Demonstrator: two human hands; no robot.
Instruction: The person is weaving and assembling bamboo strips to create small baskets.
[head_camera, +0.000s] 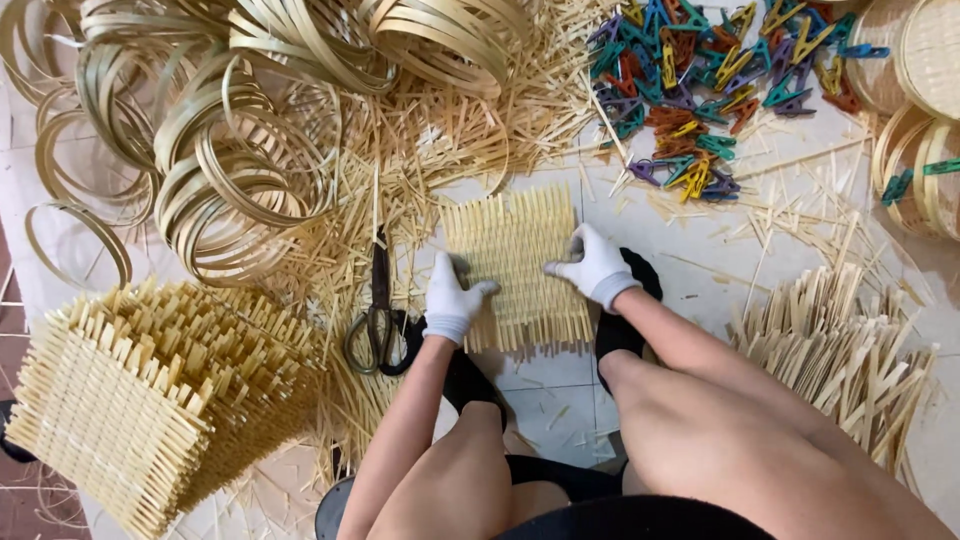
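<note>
- A stack of woven mats (150, 400) fills the lower left, square panels piled one on another, their strip ends bristling at the edges; the pile sits within arm's reach of the seated person, likely as finished work kept close.
- Bamboo hoops (230, 150) lie in loose coils across the upper left, thin split rings nested together on the floor.
- Loose splints (450, 130) carpet the middle of the floor, offcuts and spare strips scattered between the hoops and the worker.
- A bundle of cut strips (850, 340) rests at the right, just beside the person's right leg.
- Round trays (920, 90) stand at the upper right edge, some with clips on their rims.
- Clothes pegs (700, 90) in teal, orange, yellow and purple form a heap at the top, the only bright colour here; no labels, packages or signs are in view.
- The woven mat (515, 265) lies flat on the tiles directly in front of the person, between both hands.
- The left hand (450, 295), white-gloved, presses on the mat's left edge, fingers curled over the strips.
- The right hand (595, 265), also gloved, grips the right edge, steadying the weave from the opposite side.
- Scissors (378, 320) lie on the floor just left of the left hand.
</note>
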